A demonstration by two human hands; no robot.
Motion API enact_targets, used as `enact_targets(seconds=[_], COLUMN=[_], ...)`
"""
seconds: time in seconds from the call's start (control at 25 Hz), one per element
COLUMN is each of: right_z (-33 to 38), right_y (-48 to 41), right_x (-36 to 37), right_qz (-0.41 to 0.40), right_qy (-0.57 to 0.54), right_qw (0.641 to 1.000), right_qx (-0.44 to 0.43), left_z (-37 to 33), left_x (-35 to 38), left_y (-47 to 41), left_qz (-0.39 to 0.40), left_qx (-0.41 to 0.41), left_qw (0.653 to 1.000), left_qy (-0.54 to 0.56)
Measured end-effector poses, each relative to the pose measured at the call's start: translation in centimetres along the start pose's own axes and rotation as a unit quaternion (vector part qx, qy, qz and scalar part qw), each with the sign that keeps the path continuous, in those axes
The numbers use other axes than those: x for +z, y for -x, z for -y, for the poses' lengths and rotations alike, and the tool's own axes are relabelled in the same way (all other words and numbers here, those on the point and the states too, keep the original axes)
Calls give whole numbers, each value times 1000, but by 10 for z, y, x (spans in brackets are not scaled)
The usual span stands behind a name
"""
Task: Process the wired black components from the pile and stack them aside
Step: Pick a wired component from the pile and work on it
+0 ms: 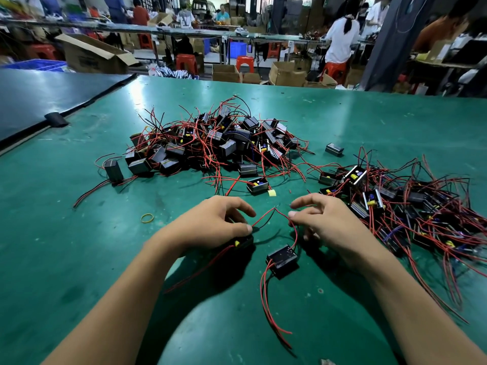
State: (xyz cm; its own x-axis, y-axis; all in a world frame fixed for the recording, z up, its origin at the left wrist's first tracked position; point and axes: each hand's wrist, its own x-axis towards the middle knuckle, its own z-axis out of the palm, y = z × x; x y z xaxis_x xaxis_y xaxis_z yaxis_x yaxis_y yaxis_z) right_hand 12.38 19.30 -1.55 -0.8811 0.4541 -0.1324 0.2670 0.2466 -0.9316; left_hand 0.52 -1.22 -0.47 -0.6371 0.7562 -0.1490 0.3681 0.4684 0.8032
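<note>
A big pile of black boxed components (pixel 210 143) with red and black wires lies mid-table. A second heap (pixel 411 206) spreads at the right. My left hand (pixel 216 222) rests over a black component (pixel 243 242) with a yellow part and pinches its red and black wire ends. My right hand (pixel 324 222) pinches the red wire of another black component (pixel 282 259), which hangs or rests just in front of me. The two sets of wire tips meet between my hands.
The green table (pixel 79 233) carries a yellow rubber band (pixel 147 218), a scrap of yellow tape (pixel 272 193) and a lone black case (pixel 334 149). A dark mat (pixel 39 96) covers the far left. People, cartons and red stools fill the workshop behind.
</note>
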Motion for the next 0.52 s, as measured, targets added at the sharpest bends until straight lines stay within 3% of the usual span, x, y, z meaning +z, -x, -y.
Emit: enact_targets(seconds=[0.2, 0.36, 0.52], right_z=[1, -2, -4], right_y=[0, 1, 2], right_x=[16, 28, 34], right_qz=[49, 95, 78], right_qy=[-114, -160, -168], right_qw=[992, 982, 982], right_qx=[-24, -32, -44], left_z=[1, 0, 6], left_x=[5, 14, 13], left_y=[-7, -9, -10], left_qz=[-69, -13, -7], left_qx=[0, 22, 28], left_qw=[997, 982, 970], left_qy=[35, 189, 240])
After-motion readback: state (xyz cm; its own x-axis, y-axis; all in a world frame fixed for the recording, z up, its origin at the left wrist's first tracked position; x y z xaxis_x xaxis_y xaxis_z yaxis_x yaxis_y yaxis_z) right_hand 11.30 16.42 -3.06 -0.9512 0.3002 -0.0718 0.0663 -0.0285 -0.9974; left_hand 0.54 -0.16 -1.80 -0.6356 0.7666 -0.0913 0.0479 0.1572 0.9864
